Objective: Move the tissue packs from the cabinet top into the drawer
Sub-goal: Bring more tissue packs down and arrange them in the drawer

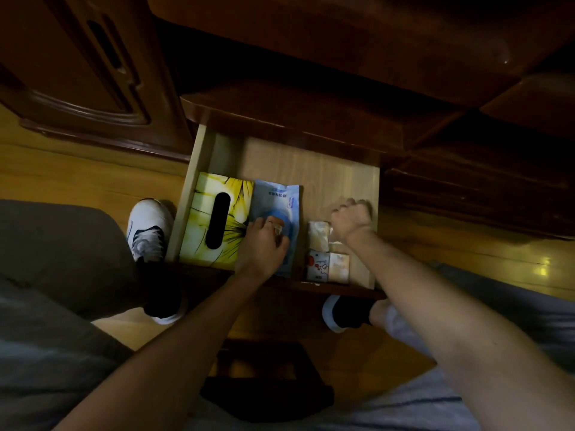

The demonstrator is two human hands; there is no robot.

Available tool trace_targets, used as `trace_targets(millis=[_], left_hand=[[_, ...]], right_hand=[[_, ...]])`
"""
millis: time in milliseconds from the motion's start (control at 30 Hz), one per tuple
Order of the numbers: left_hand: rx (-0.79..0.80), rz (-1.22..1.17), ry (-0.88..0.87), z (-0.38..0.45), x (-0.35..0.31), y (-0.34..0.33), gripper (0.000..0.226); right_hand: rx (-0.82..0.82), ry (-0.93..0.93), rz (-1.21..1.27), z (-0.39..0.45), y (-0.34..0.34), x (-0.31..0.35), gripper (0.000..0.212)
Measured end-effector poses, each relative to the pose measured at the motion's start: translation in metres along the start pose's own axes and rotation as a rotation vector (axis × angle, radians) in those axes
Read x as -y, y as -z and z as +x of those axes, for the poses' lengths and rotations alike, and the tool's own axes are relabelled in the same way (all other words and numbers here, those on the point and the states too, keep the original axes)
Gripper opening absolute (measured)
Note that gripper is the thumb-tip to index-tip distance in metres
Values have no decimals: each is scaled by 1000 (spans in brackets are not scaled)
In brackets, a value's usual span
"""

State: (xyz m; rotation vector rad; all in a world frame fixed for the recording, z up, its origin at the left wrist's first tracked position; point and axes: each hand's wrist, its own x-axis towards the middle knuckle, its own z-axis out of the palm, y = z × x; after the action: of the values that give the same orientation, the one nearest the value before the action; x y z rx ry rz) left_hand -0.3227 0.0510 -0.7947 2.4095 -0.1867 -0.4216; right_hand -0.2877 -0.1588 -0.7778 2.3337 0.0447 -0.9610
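Observation:
The light wooden drawer (329,172) is pulled out below the dark cabinet top (280,107). Inside, at the left, lies a yellow tissue box (205,213) with a dark oval slot. Beside it sits a blue wipes pack (277,197); my left hand (263,244) rests on its near half, fingers curled over its edge. At the right front are small white tissue packs (319,234) and a pack with a red print (320,265). My right hand (351,220) is curled above them, gripping a small clear-wrapped pack, mostly hidden under the fist.
A dark wardrobe door (84,66) stands at the left, a dark bed frame (466,181) at the right. My shoes (149,225) rest on the wooden floor by the drawer. A dark stool (267,377) sits below, between my knees. The drawer's back half is bare wood.

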Motion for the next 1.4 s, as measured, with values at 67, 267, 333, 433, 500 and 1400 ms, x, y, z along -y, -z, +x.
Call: trace_targets(millis=[67,267,333,433,500,1400], left_hand=[[15,18,-15,1,-2,-2,30],[18,31,-48,0,-4,-2,28],[26,29,-44,0,-5,-1,25],[28,8,-75,-1,-6,0,21],[29,17,-75,-1,-5,0,23],[43,60,10,3,0,-9,35]], right_hand=[[46,58,-16,2,-5,-2,59],[-65,84,166,-8,-4,-11,51],[-245,21,303,-7,-7,-17,45],[-392,-80,744,-1,-8,-20,38],[-388,-152,978,7,-3,-17,44],[-278,36,1006,32,-29,21,87]])
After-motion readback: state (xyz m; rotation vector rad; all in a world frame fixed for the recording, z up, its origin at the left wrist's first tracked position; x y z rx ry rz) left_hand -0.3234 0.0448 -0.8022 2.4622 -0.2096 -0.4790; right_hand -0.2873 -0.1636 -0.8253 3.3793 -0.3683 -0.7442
